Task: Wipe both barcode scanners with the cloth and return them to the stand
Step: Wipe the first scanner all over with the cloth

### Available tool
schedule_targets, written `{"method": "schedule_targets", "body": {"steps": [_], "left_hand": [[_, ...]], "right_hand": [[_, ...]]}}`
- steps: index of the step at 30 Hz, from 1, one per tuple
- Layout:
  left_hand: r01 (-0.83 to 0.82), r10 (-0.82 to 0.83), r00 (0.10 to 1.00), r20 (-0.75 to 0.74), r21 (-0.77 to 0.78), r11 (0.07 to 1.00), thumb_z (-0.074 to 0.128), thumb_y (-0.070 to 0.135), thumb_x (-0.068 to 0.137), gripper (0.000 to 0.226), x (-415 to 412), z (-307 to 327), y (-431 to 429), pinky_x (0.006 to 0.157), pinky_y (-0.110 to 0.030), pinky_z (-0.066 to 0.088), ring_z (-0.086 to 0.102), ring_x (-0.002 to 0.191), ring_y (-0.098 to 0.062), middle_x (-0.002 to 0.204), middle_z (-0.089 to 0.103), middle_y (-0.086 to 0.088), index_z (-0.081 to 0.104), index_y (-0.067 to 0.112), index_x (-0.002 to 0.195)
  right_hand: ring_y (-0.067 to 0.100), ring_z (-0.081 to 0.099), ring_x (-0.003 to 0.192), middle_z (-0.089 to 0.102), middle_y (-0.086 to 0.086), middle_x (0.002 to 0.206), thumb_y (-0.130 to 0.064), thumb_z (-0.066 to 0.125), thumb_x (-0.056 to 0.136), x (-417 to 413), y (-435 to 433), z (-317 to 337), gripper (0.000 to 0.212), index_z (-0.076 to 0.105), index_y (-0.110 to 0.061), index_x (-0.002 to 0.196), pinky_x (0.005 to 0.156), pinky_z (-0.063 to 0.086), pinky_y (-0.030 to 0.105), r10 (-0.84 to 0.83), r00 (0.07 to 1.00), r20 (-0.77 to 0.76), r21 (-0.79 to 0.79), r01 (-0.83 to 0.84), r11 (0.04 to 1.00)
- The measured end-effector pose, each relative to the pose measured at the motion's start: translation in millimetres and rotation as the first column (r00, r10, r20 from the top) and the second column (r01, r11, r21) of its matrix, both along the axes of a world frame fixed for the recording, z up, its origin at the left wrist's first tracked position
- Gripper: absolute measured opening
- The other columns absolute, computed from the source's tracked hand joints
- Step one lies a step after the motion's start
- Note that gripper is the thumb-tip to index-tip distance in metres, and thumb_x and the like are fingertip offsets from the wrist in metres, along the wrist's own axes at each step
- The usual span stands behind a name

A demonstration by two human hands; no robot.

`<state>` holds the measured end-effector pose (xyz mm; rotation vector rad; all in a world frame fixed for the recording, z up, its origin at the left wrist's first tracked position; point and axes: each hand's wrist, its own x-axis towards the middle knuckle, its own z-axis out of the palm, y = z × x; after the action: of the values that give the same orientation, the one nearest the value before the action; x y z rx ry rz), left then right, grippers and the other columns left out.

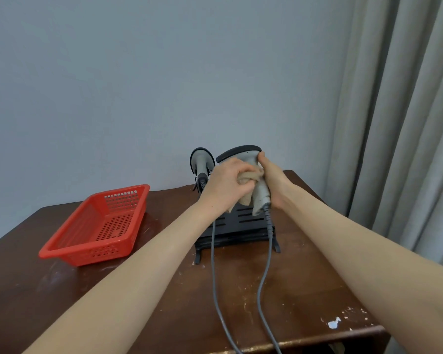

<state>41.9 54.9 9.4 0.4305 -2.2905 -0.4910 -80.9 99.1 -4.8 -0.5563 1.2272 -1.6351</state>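
Observation:
My right hand [273, 180] grips a grey barcode scanner [243, 155] by its handle, holding it above the black stand [243, 221]. My left hand [228, 182] holds a bunched beige cloth [248, 176] against the scanner's handle. The second grey scanner [201, 160] sits upright at the stand's back left, partly hidden by my left hand. Two grey cables [262, 277] run from the scanners toward the table's front edge.
A red perforated plastic basket [100, 226] lies on the left of the dark wooden table [164, 290]. A grey curtain [404, 123] hangs at the right, close to the table's right edge. A plain wall stands behind.

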Motion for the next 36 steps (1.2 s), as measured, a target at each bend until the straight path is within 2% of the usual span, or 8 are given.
{"method": "schedule_targets", "body": {"steps": [4,10,15,21,24,27,32,36], "left_hand": [[-0.127,0.142,0.984,-0.112,0.133,0.983,0.067,0.012,0.081,0.022,-1,9,0,0.088,-0.024,0.048,0.059,0.096,-0.010,0.102,0.065,0.003,0.069,0.015,0.103],[0.103,-0.113,0.990,0.087,0.105,0.989,0.068,0.007,0.076,0.017,7,1,7,0.078,-0.019,0.046,0.059,0.084,-0.008,0.088,0.063,0.007,0.073,0.019,0.086],[-0.098,0.116,0.988,-0.103,0.171,0.980,0.066,0.012,0.081,0.026,3,13,-6,0.084,-0.017,0.043,0.055,0.095,-0.007,0.099,0.060,0.007,0.069,0.018,0.106],[0.127,-0.144,0.976,0.165,0.109,0.986,0.061,0.003,0.075,0.028,10,8,12,0.073,-0.010,0.042,0.055,0.080,-0.002,0.085,0.059,0.014,0.075,0.025,0.085],[0.024,-0.028,0.998,0.050,0.076,0.997,0.059,0.006,0.077,0.030,4,15,4,0.076,-0.017,0.042,0.055,0.085,-0.009,0.086,0.058,0.006,0.074,0.028,0.091],[-0.137,0.142,0.989,-0.037,0.119,0.983,0.057,0.010,0.081,0.031,-1,21,0,0.071,-0.011,0.037,0.051,0.086,-0.010,0.085,0.052,0.009,0.073,0.025,0.103],[0.074,-0.108,0.931,0.348,0.110,0.991,0.059,0.010,0.072,0.030,3,23,8,0.079,-0.023,0.047,0.058,0.084,-0.008,0.082,0.062,0.017,0.077,0.032,0.083],[-0.084,0.078,0.994,0.078,0.070,0.994,0.057,0.009,0.078,0.029,4,29,2,0.074,-0.024,0.042,0.054,0.083,-0.015,0.083,0.059,0.000,0.076,0.026,0.092]], "right_hand": [[0.020,0.064,0.057,0.067,0.008,0.070,-0.059,0.037,0.095,0,0,4,0.057,0.063,-0.009,0.097,0.056,0.051,0.028,-0.003,1.000,-0.013,0.007,0.003,1.000],[0.019,0.067,0.055,0.069,0.007,0.066,-0.059,0.037,0.095,-5,3,5,0.058,0.064,-0.009,0.089,0.052,0.054,0.025,-0.033,0.999,-0.035,0.020,0.034,0.999],[0.020,0.062,0.056,0.064,0.008,0.072,-0.059,0.040,0.094,2,2,7,0.054,0.059,-0.010,0.106,0.052,0.052,0.027,0.009,1.000,-0.010,0.017,-0.008,1.000],[0.021,0.063,0.059,0.065,0.006,0.066,-0.056,0.045,0.093,-1,2,6,0.050,0.062,-0.010,0.086,0.060,0.051,0.031,-0.017,1.000,-0.012,0.043,0.018,0.999],[0.022,0.065,0.066,0.068,0.009,0.074,-0.054,0.047,0.093,2,3,4,0.048,0.066,-0.010,0.088,0.070,0.053,0.034,0.017,0.999,0.047,0.000,-0.017,1.000],[0.020,0.061,0.060,0.066,0.007,0.071,-0.055,0.044,0.094,6,3,6,0.047,0.064,-0.012,0.090,0.060,0.051,0.030,0.039,0.999,-0.008,0.003,-0.039,0.999],[0.018,0.062,0.050,0.065,0.006,0.060,-0.052,0.045,0.094,2,3,5,0.047,0.063,-0.010,0.083,0.048,0.050,0.022,0.003,1.000,-0.007,0.040,-0.003,0.999],[0.019,0.063,0.058,0.067,0.006,0.068,-0.054,0.046,0.094,4,2,5,0.046,0.064,-0.012,0.090,0.057,0.052,0.027,0.041,0.999,0.001,0.009,-0.041,0.999]]}}
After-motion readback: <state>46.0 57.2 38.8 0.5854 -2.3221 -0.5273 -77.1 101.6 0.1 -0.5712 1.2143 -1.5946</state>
